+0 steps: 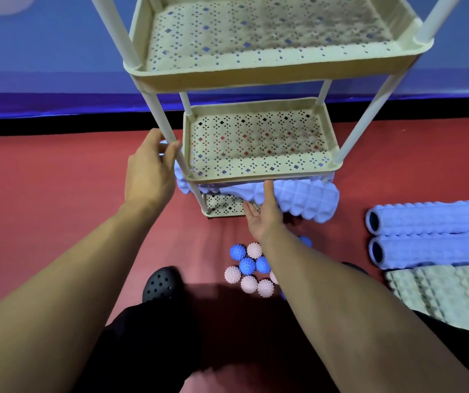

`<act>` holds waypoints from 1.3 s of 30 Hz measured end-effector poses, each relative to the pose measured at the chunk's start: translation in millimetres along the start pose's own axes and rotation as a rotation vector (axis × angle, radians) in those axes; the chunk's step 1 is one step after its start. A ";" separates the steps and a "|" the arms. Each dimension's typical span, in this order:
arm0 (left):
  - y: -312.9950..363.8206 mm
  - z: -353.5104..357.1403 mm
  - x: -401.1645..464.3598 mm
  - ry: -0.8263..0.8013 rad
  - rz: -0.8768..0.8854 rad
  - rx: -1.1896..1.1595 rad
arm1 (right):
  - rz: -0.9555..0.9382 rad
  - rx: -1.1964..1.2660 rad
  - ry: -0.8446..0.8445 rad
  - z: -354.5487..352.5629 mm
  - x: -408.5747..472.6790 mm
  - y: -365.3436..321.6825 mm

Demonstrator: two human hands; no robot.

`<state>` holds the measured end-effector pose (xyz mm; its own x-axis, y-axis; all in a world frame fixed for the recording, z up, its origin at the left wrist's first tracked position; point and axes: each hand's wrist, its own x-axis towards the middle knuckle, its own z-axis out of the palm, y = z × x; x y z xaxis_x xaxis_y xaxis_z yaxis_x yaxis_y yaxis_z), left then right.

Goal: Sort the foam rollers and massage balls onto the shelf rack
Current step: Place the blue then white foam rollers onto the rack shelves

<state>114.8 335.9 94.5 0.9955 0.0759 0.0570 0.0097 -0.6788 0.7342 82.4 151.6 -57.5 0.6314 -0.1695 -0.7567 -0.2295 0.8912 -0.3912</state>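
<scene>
Left hand (149, 168) grip curled round rack post (161, 120) — right hand (264, 215) flat-fingered, pressing blue roller (304, 198) onto bottom shelf

My left hand (149, 168) grips the rack's front post (161, 120) while my right hand (264, 215), fingers straight, pushes a blue foam roller (304, 198) onto the bottom shelf (222, 207) (spiky massage balls (248, 268) cluster on the red floor (57, 194) below).
</scene>
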 end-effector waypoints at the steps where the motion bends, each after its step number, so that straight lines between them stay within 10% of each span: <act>1: -0.5 0.4 0.4 0.002 0.008 0.003 | -0.003 -0.002 -0.005 -0.9 2.0 -0.7; 39: -6.9 9.4 0.9 -0.006 0.055 -0.081 | -0.133 -0.361 -0.054 -20.4 28.6 -26.5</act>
<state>116.5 333.8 83.2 0.9948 0.0353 0.0952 -0.0528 -0.6209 0.7821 91.4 114.5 -79.4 0.7094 -0.2428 -0.6616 -0.3826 0.6557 -0.6509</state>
